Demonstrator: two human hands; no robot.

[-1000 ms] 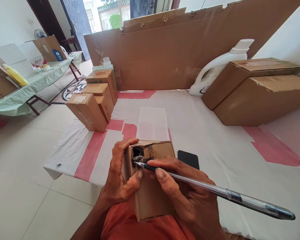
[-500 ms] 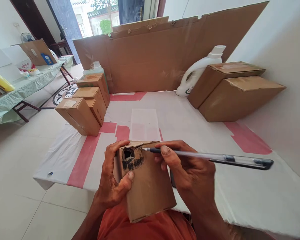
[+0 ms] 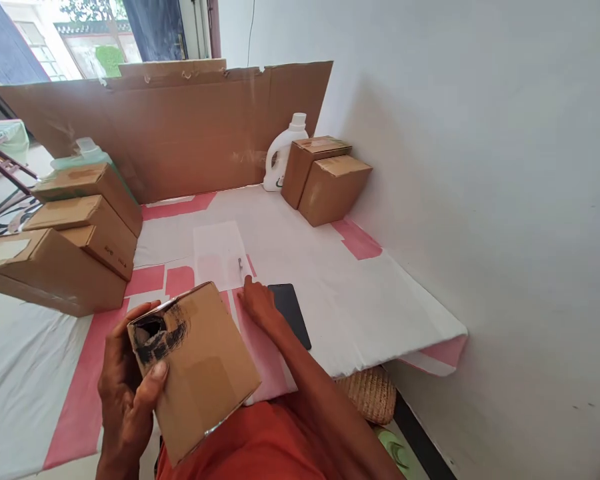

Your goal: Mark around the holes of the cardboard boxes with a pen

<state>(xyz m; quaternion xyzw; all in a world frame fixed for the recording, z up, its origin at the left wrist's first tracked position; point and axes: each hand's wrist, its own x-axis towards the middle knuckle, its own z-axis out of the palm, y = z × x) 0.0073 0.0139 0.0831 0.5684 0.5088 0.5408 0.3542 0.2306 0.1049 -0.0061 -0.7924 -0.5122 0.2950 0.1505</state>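
Observation:
My left hand (image 3: 130, 393) grips a small brown cardboard box (image 3: 210, 353) by its left side, thumb on the face towards me. One upper corner of the box has a ragged hole (image 3: 150, 327) with black scribbled ink around it. Over the table, my right hand (image 3: 259, 303) is reached forward with its fingers closed around the near end of a pen (image 3: 241, 265), by the lower right of a pale sheet (image 3: 217, 250). Most of the pen is hard to make out. A dark flat tablet-like device (image 3: 293, 313) lies just right of that hand.
Cardboard boxes (image 3: 85, 260) stand at the left before a greenish jug (image 3: 86, 148). At the back right are more boxes (image 3: 335, 190) and a white jug (image 3: 280, 150). A tall cardboard panel (image 3: 180, 133) stands behind. A woven basket (image 3: 370, 393) is below the table edge.
My right hand has moved with the pen from the box's inked corner out to the table. The box has tilted and stays in my left hand. The view has turned right.

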